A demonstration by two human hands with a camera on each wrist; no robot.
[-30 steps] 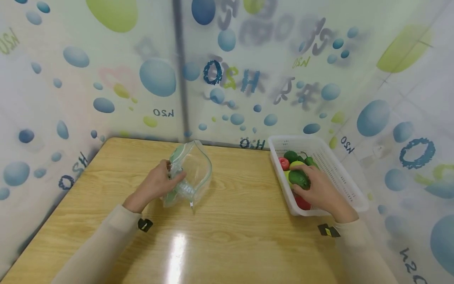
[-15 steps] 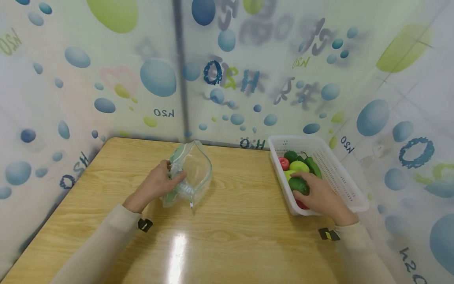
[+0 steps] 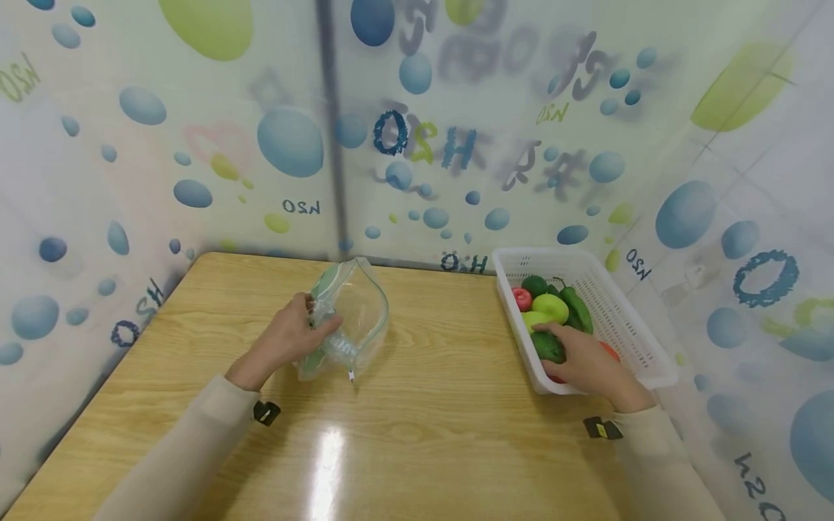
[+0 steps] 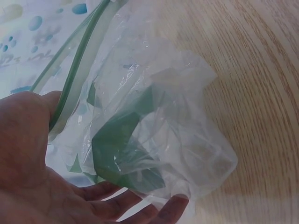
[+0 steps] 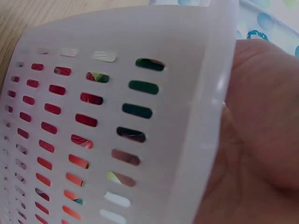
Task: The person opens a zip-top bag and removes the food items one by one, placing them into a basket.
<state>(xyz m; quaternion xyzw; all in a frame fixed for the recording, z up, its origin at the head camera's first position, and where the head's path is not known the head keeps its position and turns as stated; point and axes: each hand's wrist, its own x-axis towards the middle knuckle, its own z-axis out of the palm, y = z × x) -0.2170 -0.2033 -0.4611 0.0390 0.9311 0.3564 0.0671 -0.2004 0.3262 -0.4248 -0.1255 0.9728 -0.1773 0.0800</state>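
Note:
My left hand (image 3: 287, 334) holds a clear zip bag (image 3: 365, 307) with green trim, its mouth spread open above the table. In the left wrist view, thumb and fingers lie around the bag's (image 4: 140, 140) crinkled film and green-edged rim. My right hand (image 3: 589, 362) reaches into the white basket (image 3: 641, 347), fingers and thumb around a dark green oval fruit, seemingly an avocado (image 3: 547, 347). From the right wrist, the basket wall (image 5: 182, 116) hides the fingertips; only part of the hand (image 5: 261, 135) shows beyond its rim.
Also in the basket are yellow-green fruits (image 3: 551, 308), a small red fruit (image 3: 521, 299), another dark green fruit (image 3: 534, 286), a long green vegetable (image 3: 576, 310) and an orange-red piece (image 3: 609, 352). The wooden table (image 3: 423, 434) meets patterned walls behind.
My right hand has lowered with the dark green fruit towards the near end of the basket, uncovering the yellow-green fruits and long green vegetable. The left hand and bag stay put.

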